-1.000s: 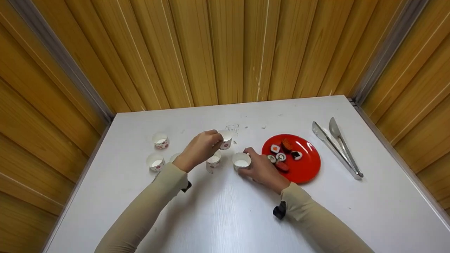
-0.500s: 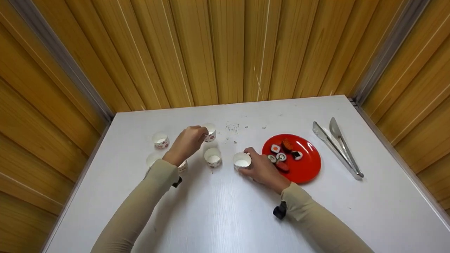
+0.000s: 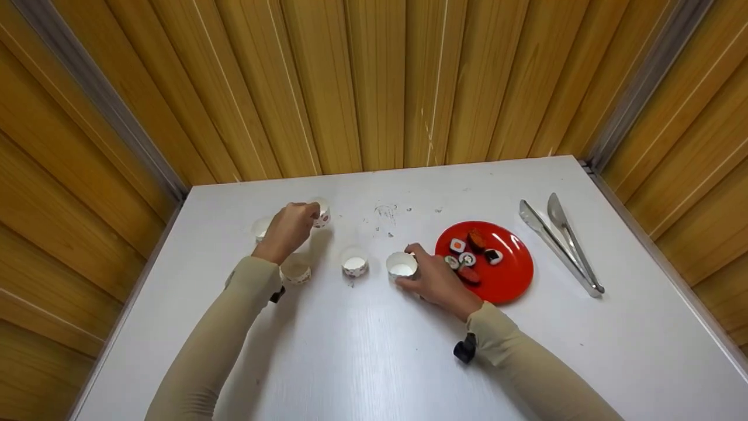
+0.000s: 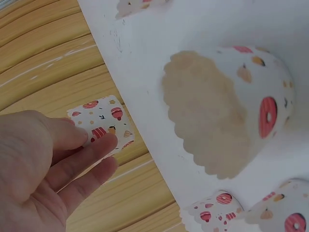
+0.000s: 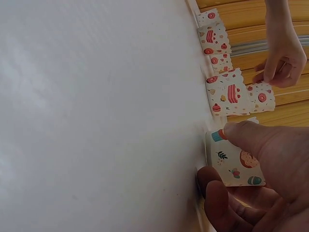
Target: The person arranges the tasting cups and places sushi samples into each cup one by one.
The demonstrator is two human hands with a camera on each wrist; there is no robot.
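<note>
My left hand (image 3: 289,231) pinches the rim of a white paper baking cup (image 3: 321,215) at the table's far left. In the left wrist view that cup (image 4: 104,121) shows red and orange printed motifs between thumb and fingers. My right hand (image 3: 435,278) holds another baking cup (image 3: 402,266) beside the red plate, with thumb and fingers round its sides. The right wrist view shows this cup (image 5: 236,159) at the tabletop. Between the hands stands one baking cup (image 3: 355,263); another (image 3: 296,270) is by the left wrist. One more (image 3: 260,228) is partly hidden behind the left hand.
A red plate (image 3: 514,275) with several sushi pieces (image 3: 467,259) lies right of my right hand. Metal tongs (image 3: 561,245) rest farther right on the white table (image 3: 374,351). Wood-patterned panels (image 3: 374,88) stand behind the table and at both sides.
My left hand has carried its baking cup leftward and slightly away, from near the middle to the far left, uncovering the middle cup. The right hand stays on its cup.
</note>
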